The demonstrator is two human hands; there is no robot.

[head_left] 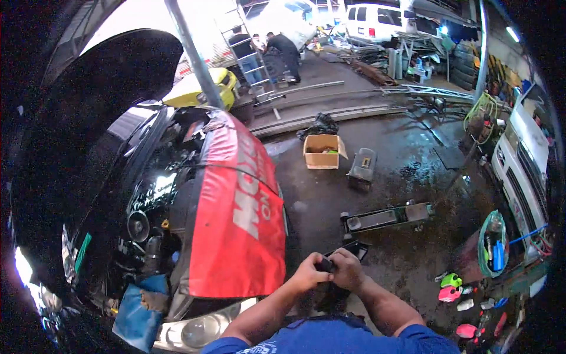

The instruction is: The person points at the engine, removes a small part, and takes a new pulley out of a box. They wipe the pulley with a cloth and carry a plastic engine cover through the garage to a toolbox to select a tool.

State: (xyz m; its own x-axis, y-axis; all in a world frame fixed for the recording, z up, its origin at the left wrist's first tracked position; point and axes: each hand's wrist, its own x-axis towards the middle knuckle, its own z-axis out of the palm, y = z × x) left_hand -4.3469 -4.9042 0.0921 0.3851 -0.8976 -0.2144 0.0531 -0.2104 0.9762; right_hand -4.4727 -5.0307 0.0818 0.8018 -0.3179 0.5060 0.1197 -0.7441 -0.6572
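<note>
Both hands met at chest height: left hand (308, 274) and right hand (348, 269) pinched a small black part (325, 265), its shape hard to make out. Left of them, a red fender cover (236, 206) showed partly readable white letters. Beyond lay a floor jack (386, 218) on wet concrete floor (413, 153).

daylight blown out at top | dim shaded foreground | fisheye bend, black corners | soft blur

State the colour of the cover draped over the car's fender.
Red with white lettering, seen in the head view: cover.
</note>
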